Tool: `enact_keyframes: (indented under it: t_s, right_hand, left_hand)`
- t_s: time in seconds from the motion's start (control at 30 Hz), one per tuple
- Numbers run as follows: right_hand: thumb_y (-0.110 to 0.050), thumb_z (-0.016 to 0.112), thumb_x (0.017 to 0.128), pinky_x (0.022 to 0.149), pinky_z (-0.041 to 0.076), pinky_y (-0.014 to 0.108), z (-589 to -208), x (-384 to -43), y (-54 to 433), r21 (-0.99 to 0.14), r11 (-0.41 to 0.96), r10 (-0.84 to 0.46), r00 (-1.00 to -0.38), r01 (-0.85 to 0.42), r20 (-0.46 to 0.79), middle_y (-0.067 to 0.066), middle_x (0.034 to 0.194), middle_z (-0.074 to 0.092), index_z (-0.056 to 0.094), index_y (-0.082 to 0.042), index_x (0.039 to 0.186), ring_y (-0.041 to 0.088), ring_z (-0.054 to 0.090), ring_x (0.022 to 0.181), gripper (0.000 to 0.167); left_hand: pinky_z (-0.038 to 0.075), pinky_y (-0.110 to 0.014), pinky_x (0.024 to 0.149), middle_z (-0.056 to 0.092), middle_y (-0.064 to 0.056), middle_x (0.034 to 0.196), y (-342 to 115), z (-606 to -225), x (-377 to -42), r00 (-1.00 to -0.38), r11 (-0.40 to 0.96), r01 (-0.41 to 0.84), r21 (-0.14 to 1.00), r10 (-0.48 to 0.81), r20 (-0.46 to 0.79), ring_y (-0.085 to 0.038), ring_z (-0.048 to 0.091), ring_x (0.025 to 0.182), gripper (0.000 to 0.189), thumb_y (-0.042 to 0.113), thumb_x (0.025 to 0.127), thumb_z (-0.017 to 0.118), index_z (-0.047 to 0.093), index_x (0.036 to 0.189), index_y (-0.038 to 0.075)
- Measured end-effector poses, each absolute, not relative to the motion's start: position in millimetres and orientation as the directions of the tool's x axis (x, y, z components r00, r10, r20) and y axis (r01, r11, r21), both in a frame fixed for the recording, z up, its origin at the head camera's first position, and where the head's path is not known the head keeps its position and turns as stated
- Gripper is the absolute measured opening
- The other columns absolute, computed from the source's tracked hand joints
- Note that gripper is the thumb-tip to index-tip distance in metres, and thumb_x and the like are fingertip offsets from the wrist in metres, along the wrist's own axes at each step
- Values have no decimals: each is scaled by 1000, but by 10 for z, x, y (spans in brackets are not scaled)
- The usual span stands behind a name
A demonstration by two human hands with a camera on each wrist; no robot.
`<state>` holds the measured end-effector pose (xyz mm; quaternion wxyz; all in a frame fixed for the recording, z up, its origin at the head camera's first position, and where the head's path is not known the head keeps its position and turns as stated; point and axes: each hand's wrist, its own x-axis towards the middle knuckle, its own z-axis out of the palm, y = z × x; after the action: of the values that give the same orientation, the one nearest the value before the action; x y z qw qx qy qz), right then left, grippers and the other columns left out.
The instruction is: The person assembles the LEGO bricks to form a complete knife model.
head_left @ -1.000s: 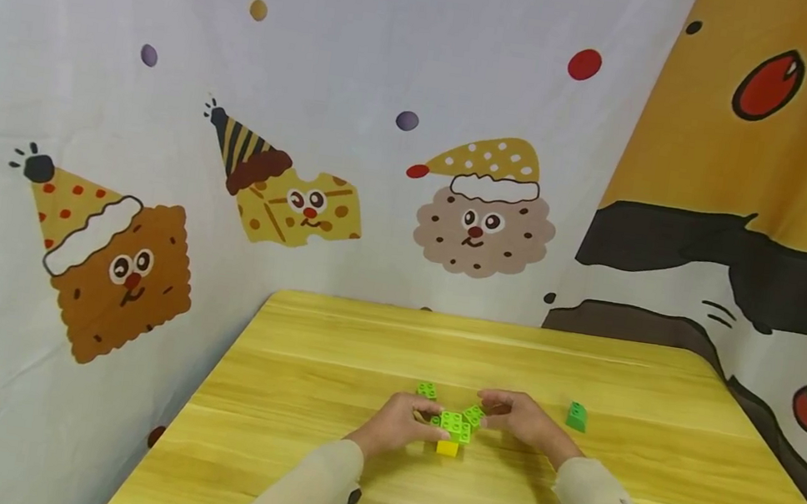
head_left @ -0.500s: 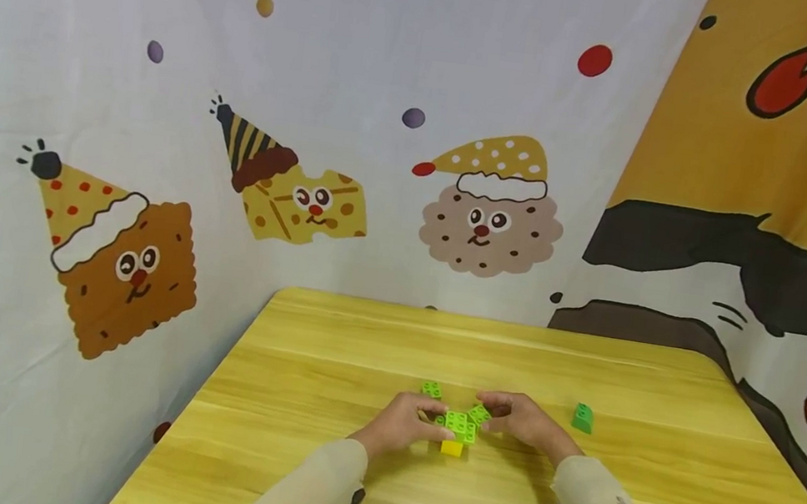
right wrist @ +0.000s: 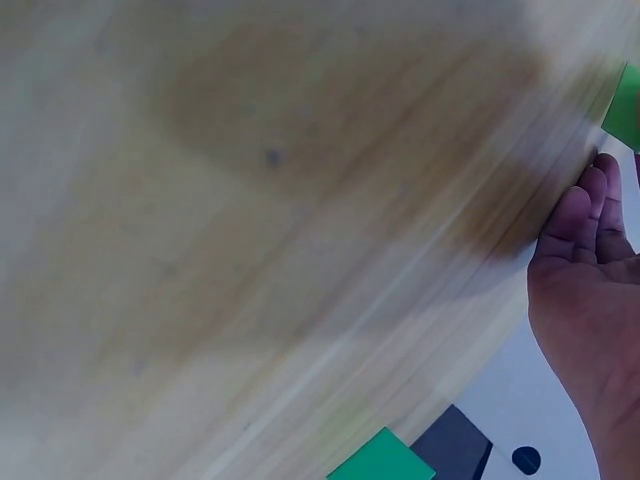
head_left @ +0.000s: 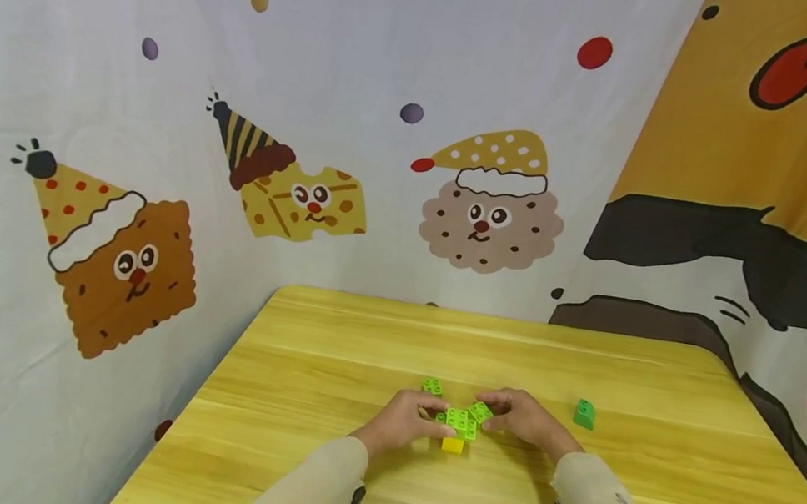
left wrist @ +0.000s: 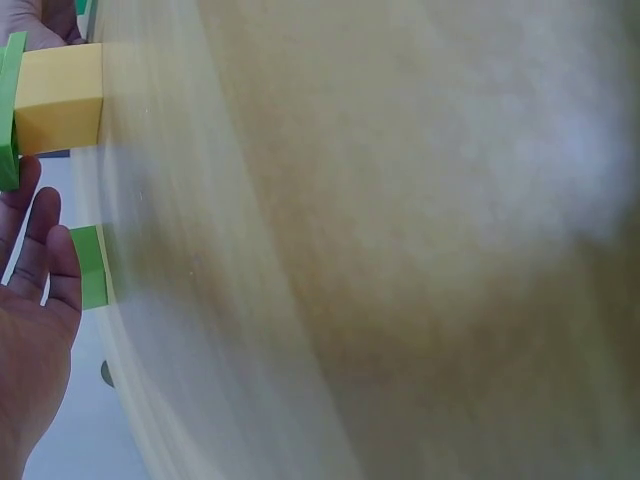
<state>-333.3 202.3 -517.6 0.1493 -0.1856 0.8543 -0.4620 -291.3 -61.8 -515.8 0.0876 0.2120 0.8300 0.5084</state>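
In the head view, my left hand (head_left: pixel 407 419) grips a small stack from its left side, thumb in front and fingers behind. Light green toy bricks (head_left: pixel 457 420) form its top, over a yellow brick (head_left: pixel 453 445). The left wrist view shows the same yellow brick (left wrist: pixel 62 95) standing on the table, with green along its upper side. My right hand (head_left: pixel 521 416) pinches a light green brick (head_left: pixel 479 413), held tilted right at the stack's far right corner. In the right wrist view, part of that green brick (right wrist: pixel 624 108) shows above the curled fingers (right wrist: pixel 568 215).
Behind the left hand, another light green brick (head_left: pixel 431 387) lies on the wooden table (head_left: pixel 334 327). A darker green brick with a sloped side (head_left: pixel 584 414) stands to the right of the right hand. A printed cloth (head_left: pixel 367 54) hangs behind the table.
The head view has shifted slightly. Both hands and the bricks keep the same places relative to each other.
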Motion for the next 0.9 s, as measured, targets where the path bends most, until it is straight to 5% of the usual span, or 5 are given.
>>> enact_keyframes:
  t_s: [0.37, 0.9]
  right_hand:
    - [-4, 79, 83, 88, 50, 44, -5186, -3335, 1991, -800, 576, -391, -916, -170, -87, 9, 115, 66, 67, 0, 124, 23, 59, 100, 43]
    - [-27, 80, 85, 90, 50, 46, -5173, -3305, 2086, -775, 621, -292, -952, -114, -94, 4, 112, 67, 67, -4, 122, 22, 61, 103, 45]
  left_hand:
    - [51, -25, 76, 66, 13, 102, -622, -5161, -2906, -901, 381, 246, 891, 429, 66, -13, 59, 94, 37, 33, 85, 80, 74, 118, 16]
    - [52, -25, 77, 65, 11, 102, -617, -5168, -2916, -900, 382, 242, 892, 432, 59, -11, 59, 94, 39, 33, 85, 80, 73, 119, 15]
